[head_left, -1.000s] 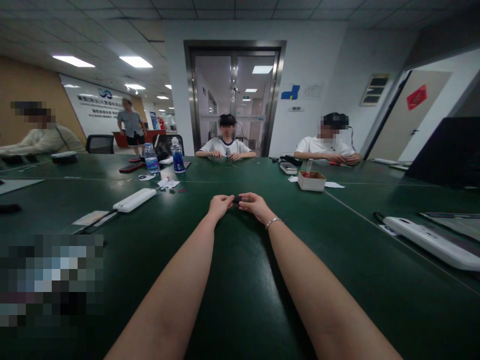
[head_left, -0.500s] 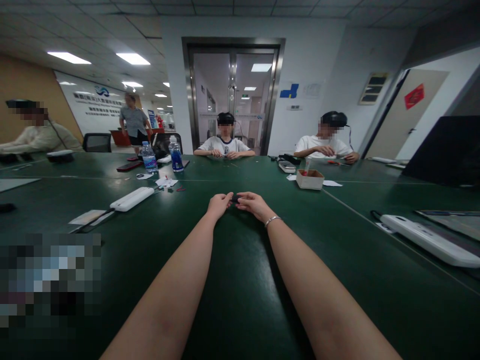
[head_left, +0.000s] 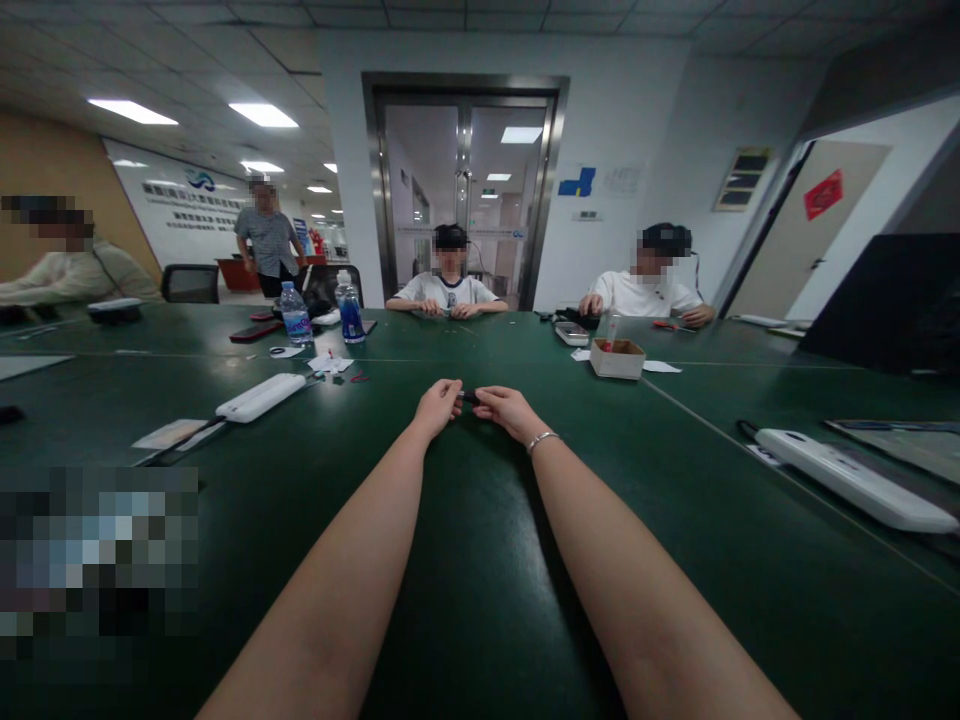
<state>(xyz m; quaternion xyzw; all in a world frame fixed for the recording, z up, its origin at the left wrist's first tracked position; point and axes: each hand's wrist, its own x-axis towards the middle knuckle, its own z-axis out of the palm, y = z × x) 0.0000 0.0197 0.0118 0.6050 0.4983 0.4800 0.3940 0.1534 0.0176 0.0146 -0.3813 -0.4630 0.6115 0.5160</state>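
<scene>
A small black object (head_left: pixel 470 397) bridges my two hands over the green table (head_left: pixel 480 620). It is slim, with a lighter, silvery part near the left fingertips; at this size I cannot tell its kind. My right hand (head_left: pixel 507 412), with a silver bracelet at the wrist, pinches its dark end. The fingers of my left hand (head_left: pixel 439 408) are closed at the paler end, which they partly cover. Both forearms stretch forward above the tabletop.
White power strips lie left (head_left: pixel 262 397) and right (head_left: pixel 851 480). Beyond my hands stand two bottles (head_left: pixel 350 308), paper scraps (head_left: pixel 330 364) and an open small box (head_left: pixel 616 360). People sit across the table and at far left; another person stands behind. A dark panel (head_left: pixel 885 310) rises at right.
My left hand has shifted slightly left, and more of the small object, including a silvery part, shows between my hands. The seated person at right has moved a hand toward the items beside them.
</scene>
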